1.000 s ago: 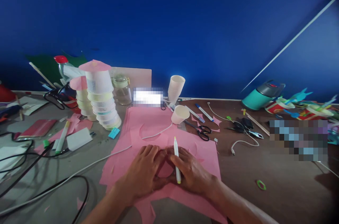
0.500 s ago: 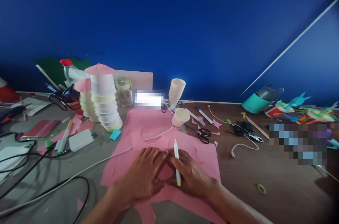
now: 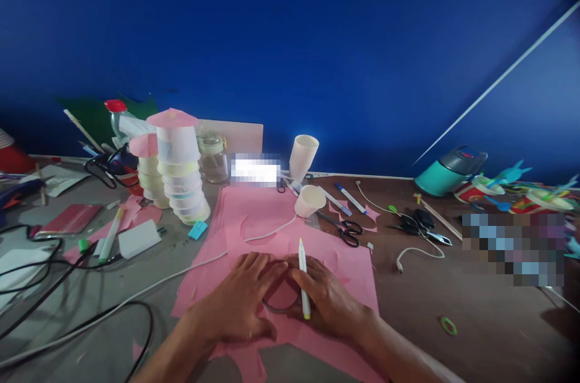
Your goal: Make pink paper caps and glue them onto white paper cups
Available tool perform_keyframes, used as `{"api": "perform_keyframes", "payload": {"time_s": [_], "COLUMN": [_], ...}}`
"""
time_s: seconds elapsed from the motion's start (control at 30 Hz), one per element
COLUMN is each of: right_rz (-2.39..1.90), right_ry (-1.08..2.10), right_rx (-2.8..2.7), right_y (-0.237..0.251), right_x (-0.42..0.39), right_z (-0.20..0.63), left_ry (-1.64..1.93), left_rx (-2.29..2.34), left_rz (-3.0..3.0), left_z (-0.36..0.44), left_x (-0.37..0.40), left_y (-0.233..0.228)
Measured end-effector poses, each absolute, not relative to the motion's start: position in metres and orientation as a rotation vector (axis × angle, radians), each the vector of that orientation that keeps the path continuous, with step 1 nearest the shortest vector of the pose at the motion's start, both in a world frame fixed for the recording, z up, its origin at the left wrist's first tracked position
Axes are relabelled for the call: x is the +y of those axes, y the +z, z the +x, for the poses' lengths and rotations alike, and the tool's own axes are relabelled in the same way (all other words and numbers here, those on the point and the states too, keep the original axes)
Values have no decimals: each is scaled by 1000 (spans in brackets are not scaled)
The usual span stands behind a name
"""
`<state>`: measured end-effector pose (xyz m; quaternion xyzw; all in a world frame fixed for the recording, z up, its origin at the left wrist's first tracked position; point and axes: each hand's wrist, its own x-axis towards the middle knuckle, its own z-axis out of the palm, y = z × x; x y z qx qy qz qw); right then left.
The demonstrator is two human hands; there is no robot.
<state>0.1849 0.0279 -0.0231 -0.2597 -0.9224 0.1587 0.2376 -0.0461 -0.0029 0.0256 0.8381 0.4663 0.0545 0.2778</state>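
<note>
Here the left hand lies flat, fingers spread in a released grip, pinning a dark ring on the pink paper covering the bench. The right hand grasps a white pen alongside the ring.

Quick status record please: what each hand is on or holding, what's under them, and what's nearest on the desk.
left hand: palm down on the pink paper, fingers curved round a dark ring
right hand: pressed on the same ring from the other side, a white pen lying between its fingers, tip pointing away
ring: flat on the paper, between both hands
surface: table, grey part left, brown part right
near right: black scissors, tipped paper cup
near left: stack of cups, white cable across the paper
</note>
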Motion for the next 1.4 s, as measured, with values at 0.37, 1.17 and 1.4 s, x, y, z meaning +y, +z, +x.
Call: {"api": "perform_keyframes", "payload": {"time_s": [0.37,1.17,1.4], "right_rz": [-725,-754,-745], "right_ry": [456,446,409], "right_rx": [-2523,-2496,-2495], "right_y": [-24,-23,-24], "right_x": [27,26,26], "right_z": [185,182,182], "left_ry": [195,265,357], "left_rx": [1190,1333,1354], "left_rz": [2298,2451,2475], "left_z": [-56,-37,-37], "left_x": [-3,-12,-13], "left_y": [19,8,2]}}
